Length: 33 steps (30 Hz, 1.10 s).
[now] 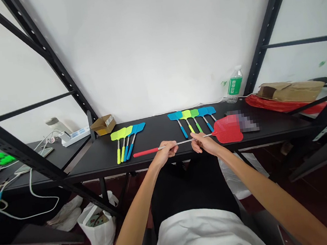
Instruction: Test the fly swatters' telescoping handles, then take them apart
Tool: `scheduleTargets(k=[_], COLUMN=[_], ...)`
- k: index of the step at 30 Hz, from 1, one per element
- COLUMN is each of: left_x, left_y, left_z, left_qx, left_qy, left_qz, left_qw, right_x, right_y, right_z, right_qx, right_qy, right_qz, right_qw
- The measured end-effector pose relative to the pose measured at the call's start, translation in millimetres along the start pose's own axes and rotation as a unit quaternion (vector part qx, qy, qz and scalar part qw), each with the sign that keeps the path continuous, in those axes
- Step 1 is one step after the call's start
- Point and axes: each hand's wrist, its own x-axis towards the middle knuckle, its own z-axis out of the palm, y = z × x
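I hold a red fly swatter [227,129] level above the front edge of the black table [271,127]. Its thin metal rod is drawn out, with the red handle to the left and the mesh head to the right. My left hand [167,149] is closed on the rod just right of the red handle. My right hand [202,141] pinches the rod close to the head. Several yellow-green and blue swatters [127,139] lie on the table to the left. Another row of blue and green swatters [193,117] lies behind my hands.
A small cardboard box [103,124] sits at the back left, a green-labelled water bottle [234,84] at the back right. A brown paper package [292,90] lies on red bags. Black shelf struts cross both sides. A white bag [98,226] stands on the floor. Cables cover the left table.
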Motion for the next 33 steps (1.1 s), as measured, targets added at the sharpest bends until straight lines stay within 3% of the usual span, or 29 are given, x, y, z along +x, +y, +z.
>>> scheduleTargets(k=[5,17,33], left_x=[-0.9,-1.8,-4.9], left_y=[1.1,3.7,9.5], left_z=[0.5,2.2,-0.6], left_qx=[0.022,0.010,0.003], left_qy=[-0.002,0.004,0.005], left_qz=[0.004,0.010,0.022], left_qw=[1.000,1.000,1.000], right_x=[-0.7,0.0,-1.4], right_y=[-3.2,1.4,-1.1], right_z=[2.5,-6.3,-12.5], right_qx=[-0.028,0.087,0.086], right_qy=[0.000,0.032,0.025], right_qz=[0.000,-0.010,-0.008], right_qw=[1.000,0.996,0.996])
